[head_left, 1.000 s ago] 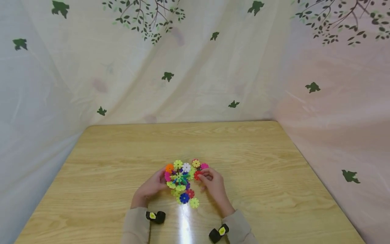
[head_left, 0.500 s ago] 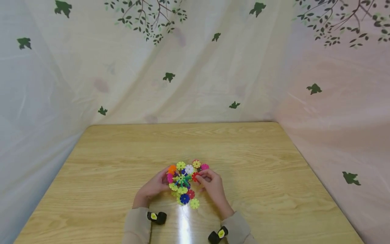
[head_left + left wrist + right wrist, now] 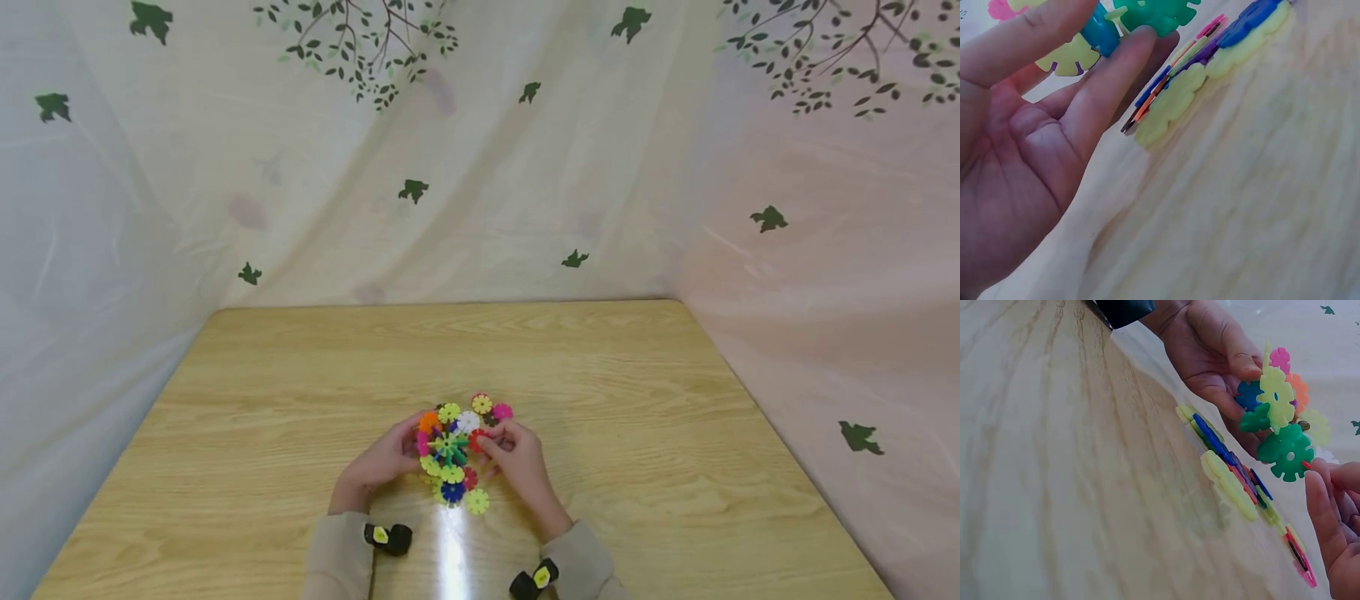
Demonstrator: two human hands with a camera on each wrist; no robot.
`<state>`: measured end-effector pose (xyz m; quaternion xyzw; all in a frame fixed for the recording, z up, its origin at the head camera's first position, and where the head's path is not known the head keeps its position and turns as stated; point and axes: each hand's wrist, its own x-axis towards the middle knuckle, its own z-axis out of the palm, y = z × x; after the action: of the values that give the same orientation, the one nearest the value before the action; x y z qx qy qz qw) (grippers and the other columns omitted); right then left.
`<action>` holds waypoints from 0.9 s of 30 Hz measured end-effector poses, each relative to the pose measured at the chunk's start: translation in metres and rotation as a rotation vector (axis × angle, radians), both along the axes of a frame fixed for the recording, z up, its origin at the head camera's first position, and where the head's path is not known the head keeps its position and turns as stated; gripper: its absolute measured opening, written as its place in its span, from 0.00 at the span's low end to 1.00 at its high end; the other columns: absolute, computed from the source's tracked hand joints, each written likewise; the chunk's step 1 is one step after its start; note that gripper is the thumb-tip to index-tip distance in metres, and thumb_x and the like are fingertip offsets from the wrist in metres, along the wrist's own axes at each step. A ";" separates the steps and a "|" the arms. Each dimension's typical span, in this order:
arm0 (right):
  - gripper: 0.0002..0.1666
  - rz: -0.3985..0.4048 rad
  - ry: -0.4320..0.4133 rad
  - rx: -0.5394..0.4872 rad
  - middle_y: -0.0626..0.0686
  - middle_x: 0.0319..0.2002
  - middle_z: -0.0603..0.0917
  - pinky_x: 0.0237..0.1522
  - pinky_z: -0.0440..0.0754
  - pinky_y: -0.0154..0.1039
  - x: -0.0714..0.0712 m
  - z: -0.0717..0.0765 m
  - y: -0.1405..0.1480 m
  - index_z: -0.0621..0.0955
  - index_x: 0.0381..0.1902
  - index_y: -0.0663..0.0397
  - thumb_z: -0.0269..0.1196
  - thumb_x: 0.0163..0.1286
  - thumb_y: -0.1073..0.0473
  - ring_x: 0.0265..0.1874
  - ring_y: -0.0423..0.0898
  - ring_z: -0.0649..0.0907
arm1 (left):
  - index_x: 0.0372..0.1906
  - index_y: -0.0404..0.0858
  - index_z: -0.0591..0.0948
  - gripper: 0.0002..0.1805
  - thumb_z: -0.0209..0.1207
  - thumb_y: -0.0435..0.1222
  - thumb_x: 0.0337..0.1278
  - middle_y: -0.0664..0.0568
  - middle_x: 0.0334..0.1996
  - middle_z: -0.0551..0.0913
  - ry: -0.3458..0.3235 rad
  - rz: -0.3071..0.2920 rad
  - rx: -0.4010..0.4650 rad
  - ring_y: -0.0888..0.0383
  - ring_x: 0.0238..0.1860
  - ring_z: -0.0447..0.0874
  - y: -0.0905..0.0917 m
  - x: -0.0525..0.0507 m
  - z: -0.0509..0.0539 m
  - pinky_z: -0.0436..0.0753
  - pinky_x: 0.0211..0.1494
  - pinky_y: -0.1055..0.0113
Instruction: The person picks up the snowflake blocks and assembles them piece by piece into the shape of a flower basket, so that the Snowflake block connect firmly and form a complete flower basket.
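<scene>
My left hand (image 3: 388,457) grips a cluster of interlocked snowflake discs (image 3: 448,447), held above the table. It joins green, yellow, blue, orange, pink and white notched discs. In the right wrist view, thumb and fingers of that hand hold it from the side, and a green disc (image 3: 1290,453) faces the right hand. My right hand (image 3: 520,461) pinches a red snowflake disc (image 3: 477,440) by its rim. Only a thin red edge shows in the right wrist view, against or very close to the green disc; whether it is slotted in, I cannot tell.
Loose snowflake discs lie flat on the wooden table (image 3: 600,375), some overlapping. A blue one (image 3: 453,493) and a yellow one (image 3: 477,501) are below the cluster; a pink one (image 3: 502,412) lies beyond the right hand. Printed cloth (image 3: 480,150) hangs behind the table.
My left hand and the cluster have shifted slightly right and tilted a little. The red disc in my right hand has moved left and slightly down, closer to the cluster.
</scene>
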<state>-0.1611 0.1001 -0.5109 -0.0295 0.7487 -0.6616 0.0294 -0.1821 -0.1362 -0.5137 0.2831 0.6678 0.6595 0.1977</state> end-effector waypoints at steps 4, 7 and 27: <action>0.08 -0.022 -0.022 -0.019 0.67 0.28 0.84 0.21 0.86 0.38 -0.001 -0.001 0.000 0.78 0.36 0.70 0.64 0.65 0.67 0.20 0.43 0.83 | 0.71 0.25 0.56 0.43 0.60 0.19 0.46 0.21 0.61 0.67 0.001 0.020 -0.002 0.68 0.51 0.80 0.004 0.001 0.000 0.82 0.55 0.71; 0.08 -0.023 -0.021 -0.028 0.68 0.27 0.84 0.22 0.86 0.38 0.000 0.002 0.000 0.78 0.36 0.71 0.64 0.65 0.68 0.21 0.44 0.83 | 0.70 0.24 0.57 0.42 0.61 0.20 0.47 0.20 0.60 0.68 -0.007 0.027 -0.002 0.68 0.49 0.81 0.006 0.002 0.000 0.83 0.54 0.71; 0.15 -0.053 -0.042 -0.037 0.55 0.27 0.85 0.26 0.88 0.39 -0.005 0.002 0.003 0.81 0.42 0.69 0.65 0.66 0.59 0.23 0.41 0.82 | 0.73 0.32 0.52 0.46 0.62 0.21 0.50 0.23 0.65 0.63 -0.044 0.011 0.017 0.56 0.58 0.78 0.010 -0.001 0.001 0.83 0.56 0.66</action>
<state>-0.1661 0.1033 -0.5091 0.0039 0.7360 -0.6764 0.0269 -0.1831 -0.1261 -0.5125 0.2664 0.6592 0.6722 0.2065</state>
